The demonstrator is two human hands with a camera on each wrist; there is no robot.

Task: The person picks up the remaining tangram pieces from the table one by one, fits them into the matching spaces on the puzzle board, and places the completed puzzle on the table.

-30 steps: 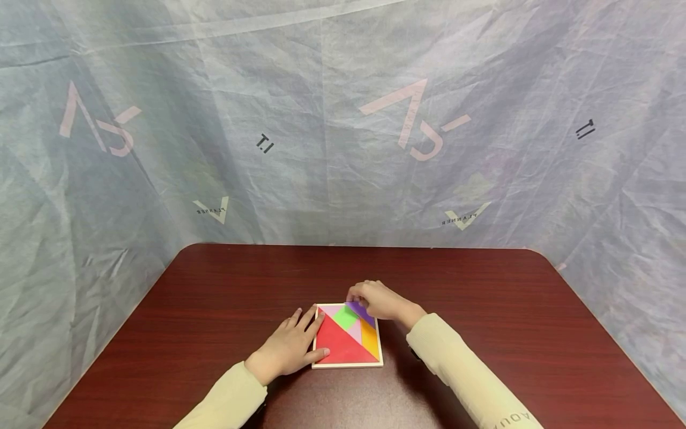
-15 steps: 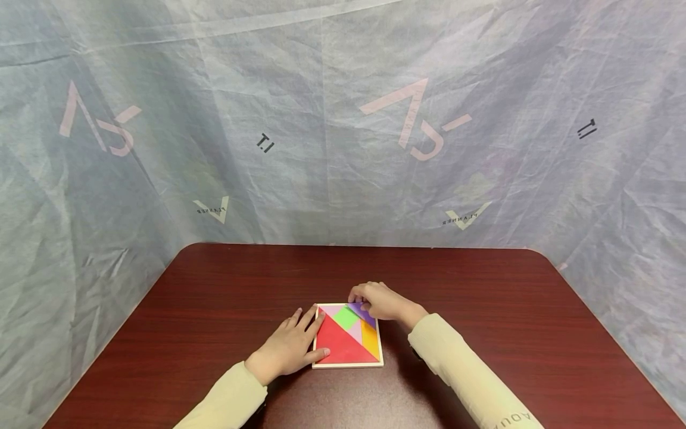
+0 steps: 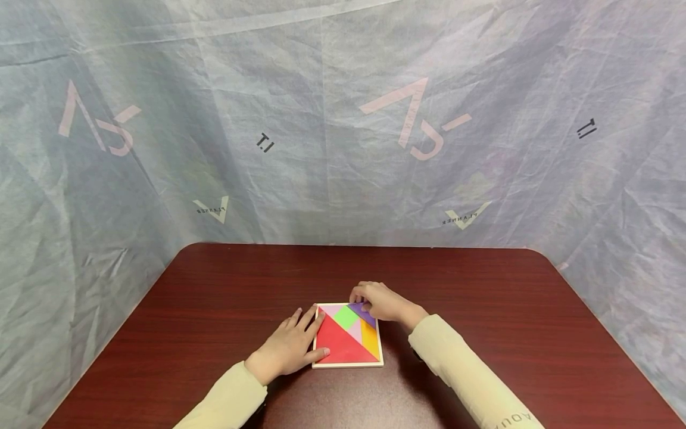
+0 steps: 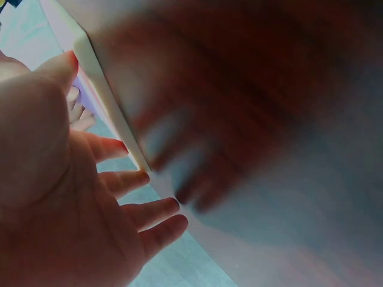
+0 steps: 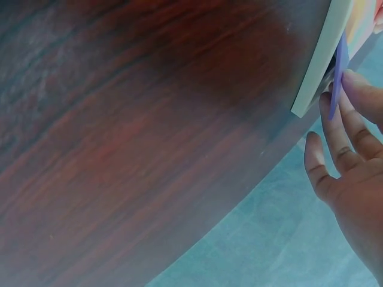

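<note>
A square wooden tangram tray (image 3: 348, 366) lies on the table in the head view, filled with flat coloured pieces. My left hand (image 3: 289, 345) rests spread over its left edge, with fingertips and thumb on the red triangle area (image 3: 343, 342). At the far right corner my right hand (image 3: 379, 301) pinches the purple triangle (image 3: 362, 311) between thumb and fingers. The right wrist view shows this purple triangle (image 5: 339, 78) tipped up, one corner standing out above the tray rim (image 5: 317, 72). Beside it lie a green square (image 3: 345, 317), pink triangles and an orange piece (image 3: 370, 338).
The dark red wooden table (image 3: 241, 286) surrounds the tray. Behind and on both sides hangs a grey printed cloth (image 3: 332, 149). Pale sleeves (image 3: 455, 363) cover both forearms.
The purple triangle has shifted slightly to the right with my right hand, and more of the green square's edge shows. My left hand stays where it was.
</note>
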